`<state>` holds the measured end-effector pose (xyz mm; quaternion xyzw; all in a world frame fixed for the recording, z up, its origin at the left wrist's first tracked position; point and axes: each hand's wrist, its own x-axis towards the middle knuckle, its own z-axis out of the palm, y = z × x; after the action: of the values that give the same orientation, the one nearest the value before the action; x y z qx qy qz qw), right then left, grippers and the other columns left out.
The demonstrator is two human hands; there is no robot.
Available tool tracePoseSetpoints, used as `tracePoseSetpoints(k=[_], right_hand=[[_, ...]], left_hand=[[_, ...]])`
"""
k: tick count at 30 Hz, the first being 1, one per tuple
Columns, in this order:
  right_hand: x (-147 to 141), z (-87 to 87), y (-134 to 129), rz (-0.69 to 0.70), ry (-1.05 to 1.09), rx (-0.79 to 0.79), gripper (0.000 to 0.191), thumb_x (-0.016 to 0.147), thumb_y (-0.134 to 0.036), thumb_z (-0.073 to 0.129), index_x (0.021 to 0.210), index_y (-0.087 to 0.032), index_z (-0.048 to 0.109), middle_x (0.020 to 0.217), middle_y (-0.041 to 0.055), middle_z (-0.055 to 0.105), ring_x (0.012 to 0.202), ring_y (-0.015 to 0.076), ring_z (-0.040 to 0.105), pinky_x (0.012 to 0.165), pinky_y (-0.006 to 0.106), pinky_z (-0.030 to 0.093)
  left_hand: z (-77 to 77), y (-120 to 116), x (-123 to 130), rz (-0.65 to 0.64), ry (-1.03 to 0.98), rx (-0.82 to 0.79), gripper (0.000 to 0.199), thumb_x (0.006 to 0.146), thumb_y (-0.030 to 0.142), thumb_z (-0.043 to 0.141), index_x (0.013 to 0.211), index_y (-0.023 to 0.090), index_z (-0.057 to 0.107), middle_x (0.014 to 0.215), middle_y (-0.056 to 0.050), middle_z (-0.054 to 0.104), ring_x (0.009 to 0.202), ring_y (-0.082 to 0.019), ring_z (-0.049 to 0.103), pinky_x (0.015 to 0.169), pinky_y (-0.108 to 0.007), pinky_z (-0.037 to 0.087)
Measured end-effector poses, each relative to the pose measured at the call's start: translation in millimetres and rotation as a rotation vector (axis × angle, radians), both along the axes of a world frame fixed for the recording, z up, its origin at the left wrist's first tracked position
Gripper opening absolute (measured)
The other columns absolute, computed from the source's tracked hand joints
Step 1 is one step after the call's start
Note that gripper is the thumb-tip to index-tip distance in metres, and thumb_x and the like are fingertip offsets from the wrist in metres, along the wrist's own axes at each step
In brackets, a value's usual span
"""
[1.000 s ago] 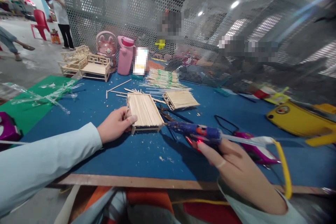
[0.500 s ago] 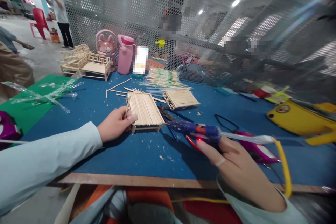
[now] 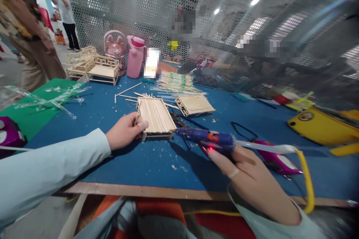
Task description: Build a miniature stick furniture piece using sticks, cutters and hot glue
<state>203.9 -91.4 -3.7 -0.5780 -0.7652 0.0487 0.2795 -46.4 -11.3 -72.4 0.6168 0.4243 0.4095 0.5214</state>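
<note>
My left hand (image 3: 125, 130) grips the left edge of a small platform made of thin wooden sticks (image 3: 156, 115), thumb on top. The platform has short legs and is slightly raised off the blue table. In my right hand (image 3: 244, 168) is a blue hot glue gun (image 3: 207, 138), its small red light glowing near my thumb. The nozzle meets or nearly touches the platform's front right corner. A clear glue stick (image 3: 260, 146) runs out of the gun's back. Behind the nozzle lie dark-handled pliers (image 3: 181, 119), partly hidden.
A second stick platform (image 3: 195, 105), loose sticks and a bundle of sticks (image 3: 176, 80) lie farther back. Finished-looking miniature stick furniture (image 3: 102, 68) stands by a pink bottle (image 3: 135, 58). A yellow pouch (image 3: 316, 125) is at right. A perforated metal screen (image 3: 157, 3) borders the table.
The glue gun's nozzle stays at the platform's front right corner, and both hands keep their grip. The view shifts slightly. A person in brown trousers has come farther into view at left.
</note>
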Motion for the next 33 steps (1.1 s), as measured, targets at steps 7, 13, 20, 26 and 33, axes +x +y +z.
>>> tracePoseSetpoints(k=[7, 13, 20, 26, 33], right_hand=[[-6, 0.1, 3, 0.13, 0.01, -0.064, 0.029, 0.084, -0.041, 0.05, 0.091, -0.021, 0.069, 0.081, 0.004, 0.072, 0.085, 0.0241, 0.066, 0.082, 0.035, 0.053], [-7, 4.6, 0, 0.072, 0.012, -0.034, 0.036, 0.084, -0.05, 0.046, 0.084, -0.022, 0.07, 0.08, 0.0042, 0.072, 0.075, 0.0235, 0.066, 0.08, 0.037, 0.054], [-15, 2.4, 3, 0.151, 0.071, -0.141, 0.032, 0.085, -0.043, 0.047, 0.095, -0.023, 0.07, 0.094, 0.0044, 0.073, 0.09, 0.025, 0.067, 0.088, 0.036, 0.052], [-14, 3.0, 5, 0.131, 0.067, -0.102, 0.034, 0.084, -0.045, 0.049, 0.096, -0.022, 0.071, 0.092, 0.005, 0.073, 0.085, 0.0254, 0.068, 0.087, 0.038, 0.052], [-19, 0.2, 6, 0.194, 0.087, -0.14, 0.032, 0.086, -0.041, 0.049, 0.102, -0.022, 0.069, 0.094, 0.0032, 0.073, 0.092, 0.0239, 0.067, 0.084, 0.035, 0.053]], left_hand=[[1.0, 0, 1, 0.003, -0.005, -0.01, 0.026, 0.08, 0.026, 0.055, 0.064, 0.02, 0.036, 0.05, 0.008, 0.045, 0.045, -0.007, 0.044, 0.048, -0.021, 0.036], [2.4, -1, 1, 0.017, 0.003, -0.028, 0.025, 0.08, 0.023, 0.054, 0.064, 0.02, 0.036, 0.049, 0.008, 0.045, 0.045, -0.007, 0.044, 0.047, -0.021, 0.035], [2.2, -1, 0, 0.01, 0.003, -0.015, 0.024, 0.08, 0.024, 0.054, 0.063, 0.02, 0.036, 0.051, 0.007, 0.046, 0.046, -0.007, 0.045, 0.048, -0.021, 0.037], [1.7, -1, 1, 0.0, 0.0, -0.021, 0.025, 0.079, 0.026, 0.055, 0.064, 0.02, 0.036, 0.05, 0.007, 0.047, 0.046, -0.007, 0.045, 0.047, -0.021, 0.036], [3.4, 0, -3, 0.212, 0.041, 0.052, 0.029, 0.082, 0.038, 0.05, 0.062, 0.019, 0.039, 0.052, 0.005, 0.045, 0.047, -0.008, 0.042, 0.049, -0.023, 0.034]])
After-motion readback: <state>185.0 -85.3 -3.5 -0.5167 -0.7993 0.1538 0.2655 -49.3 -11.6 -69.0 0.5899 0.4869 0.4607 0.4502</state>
